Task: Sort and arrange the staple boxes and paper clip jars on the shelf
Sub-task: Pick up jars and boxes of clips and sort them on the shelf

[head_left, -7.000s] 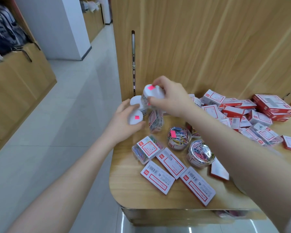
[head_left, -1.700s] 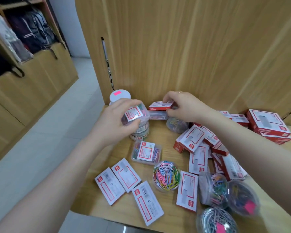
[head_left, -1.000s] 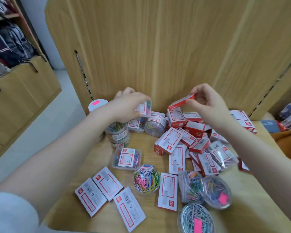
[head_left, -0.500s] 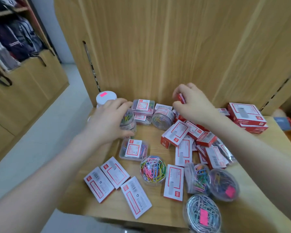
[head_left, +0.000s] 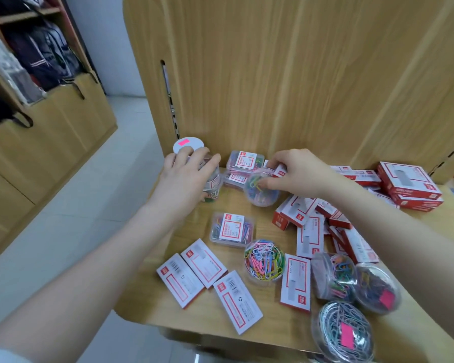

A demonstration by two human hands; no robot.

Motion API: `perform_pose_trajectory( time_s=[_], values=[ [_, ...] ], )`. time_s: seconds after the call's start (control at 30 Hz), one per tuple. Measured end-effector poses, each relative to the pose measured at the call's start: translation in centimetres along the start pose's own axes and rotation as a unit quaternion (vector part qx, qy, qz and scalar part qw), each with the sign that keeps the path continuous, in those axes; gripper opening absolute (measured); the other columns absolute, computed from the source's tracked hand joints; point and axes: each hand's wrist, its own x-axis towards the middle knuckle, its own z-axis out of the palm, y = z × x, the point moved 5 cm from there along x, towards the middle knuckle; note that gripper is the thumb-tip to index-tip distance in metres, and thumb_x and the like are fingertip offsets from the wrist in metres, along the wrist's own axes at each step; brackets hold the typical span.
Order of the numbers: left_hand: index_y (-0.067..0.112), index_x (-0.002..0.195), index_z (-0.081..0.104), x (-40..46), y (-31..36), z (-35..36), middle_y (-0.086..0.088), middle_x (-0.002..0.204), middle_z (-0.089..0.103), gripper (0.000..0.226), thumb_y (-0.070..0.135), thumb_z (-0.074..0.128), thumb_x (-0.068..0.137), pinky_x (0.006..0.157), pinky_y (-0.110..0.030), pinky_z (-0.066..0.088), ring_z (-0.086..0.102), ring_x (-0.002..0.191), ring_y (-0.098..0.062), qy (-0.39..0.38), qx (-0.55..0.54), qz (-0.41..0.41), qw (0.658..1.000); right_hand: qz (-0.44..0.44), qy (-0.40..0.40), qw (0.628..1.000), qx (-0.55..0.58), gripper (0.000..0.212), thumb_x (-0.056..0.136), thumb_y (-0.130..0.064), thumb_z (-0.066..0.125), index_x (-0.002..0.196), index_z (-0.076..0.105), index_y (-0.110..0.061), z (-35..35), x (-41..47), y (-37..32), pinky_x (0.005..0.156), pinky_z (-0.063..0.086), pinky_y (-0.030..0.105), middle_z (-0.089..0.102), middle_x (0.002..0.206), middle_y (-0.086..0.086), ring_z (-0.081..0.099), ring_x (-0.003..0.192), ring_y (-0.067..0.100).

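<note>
At shelf's back — right fingers [head_left: 269,183] curled round tilted clip jar [head_left: 260,191], left fingers [head_left: 194,163] clasping upright jar [head_left: 210,176].

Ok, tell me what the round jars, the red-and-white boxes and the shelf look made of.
Round jar: looks like clear glossy plastic, since the coloured clips show through the wall.
Red-and-white box: probably printed card, with flat faces, sharp folded edges and a matt look.
Shelf: light wood grain, likely laminate or veneer; cannot tell which.
</note>
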Motion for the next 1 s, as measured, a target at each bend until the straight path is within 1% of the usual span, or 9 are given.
perform_pose_trajectory(
  time_s=[0.1,0.23,0.37,0.47,0.53,0.67,0.77,0.87,1.0],
  values=[
    [0.018,0.139,0.039,0.4,-0.4,0.0,-0.011,0.133,0.049,0.084,0.020,0.080,0.066,0.090,-0.044,0.037,0.046,0.116,-0.035,0.023,-0.005,0.034,0.999,0.008,0.003,0.995,0.098,0.035,0.077,-0.039,0.069,0.103,0.060,-0.017,0.2,-0.1,-1.1,0.053,0.034,0.024,0.052,0.074,-0.002,0.045,0.062,0.010],
    [0.021,0.147,0.015,0.2,-1.9,0.1,0.002,0.150,0.028,0.093,0.039,0.071,0.075,0.107,-0.040,0.022,0.026,0.134,-0.024,0.009,-0.089,0.032,0.995,0.053,-0.019,0.978,0.200,0.033,0.077,-0.037,0.070,0.099,0.057,-0.017,1.9,0.2,-2.4,0.050,0.031,0.024,0.049,0.067,-0.004,0.047,0.058,0.009],
    [0.015,0.140,0.036,-2.4,-4.9,-0.3,-0.007,0.149,0.032,0.082,0.059,0.047,0.071,0.105,-0.053,0.025,0.021,0.135,-0.023,0.100,-0.179,-0.008,0.979,0.105,-0.021,0.963,0.248,0.023,0.082,-0.034,0.065,0.089,0.053,-0.016,3.9,0.6,-3.4,0.040,0.033,0.019,0.054,0.063,0.001,0.048,0.044,0.006],
    [0.023,0.144,0.025,-3.8,-7.4,1.3,-0.001,0.156,0.011,0.096,0.070,0.037,0.061,0.113,-0.045,0.013,0.008,0.143,-0.021,0.029,-0.294,-0.090,0.951,0.143,-0.037,0.937,0.317,0.017,0.085,-0.028,0.059,0.085,0.050,-0.013,5.3,1.1,-3.6,0.034,0.031,0.013,0.053,0.060,0.002,0.048,0.041,0.006],
    [0.029,0.146,0.016,-4.2,-8.0,2.7,0.000,0.157,0.000,0.106,0.073,0.049,0.055,0.115,-0.038,0.011,0.002,0.144,-0.017,-0.037,-0.369,-0.091,0.924,0.156,-0.057,0.931,0.326,0.016,0.085,-0.025,0.058,0.087,0.053,-0.010,6.3,1.3,-3.9,0.040,0.036,0.017,0.055,0.063,0.003,0.051,0.049,0.013],
    [0.033,0.146,0.004,-4.5,-7.0,4.1,0.001,0.156,-0.011,0.114,0.046,0.080,0.062,0.117,-0.034,0.010,-0.008,0.137,0.000,-0.072,-0.413,-0.036,0.907,0.150,-0.079,0.949,0.264,0.023,0.084,-0.032,0.063,0.073,0.053,-0.014,7.4,1.3,-5.0,0.045,0.037,0.020,0.056,0.054,-0.001,0.051,0.048,0.012],
    [0.032,0.146,0.001,-4.6,-5.7,4.1,0.001,0.155,-0.017,0.118,0.056,0.076,0.058,0.116,-0.039,0.003,-0.010,0.143,-0.013,-0.048,-0.367,-0.004,0.929,0.104,-0.050,0.982,0.146,0.028,0.081,-0.044,0.064,0.074,0.052,-0.019,6.9,1.1,-6.0,0.051,0.037,0.026,0.056,0.063,-0.003,0.051,0.058,0.013],
    [0.030,0.147,0.000,-4.6,-4.9,4.6,0.003,0.154,-0.020,0.115,0.054,0.075,0.063,0.117,-0.044,0.003,-0.013,0.143,-0.018,-0.045,-0.339,0.015,0.940,0.059,-0.041,0.996,0.043,0.027,0.080,-0.043,0.064,0.090,0.060,-0.019,5.3,0.0,-5.9,0.058,0.040,0.025,0.059,0.079,-0.004,0.054,0.073,0.014],
    [0.025,0.147,0.003,-4.5,-4.8,5.1,0.000,0.156,-0.011,0.107,0.047,0.073,0.069,0.118,-0.039,0.004,-0.006,0.143,-0.019,-0.024,-0.353,0.008,0.935,0.028,-0.214,0.972,-0.090,0.064,0.072,-0.042,0.073,0.128,0.047,-0.025,5.7,-2.4,-5.1,0.080,0.038,0.024,0.054,0.112,-0.006,0.051,0.099,0.013]
  ],
)
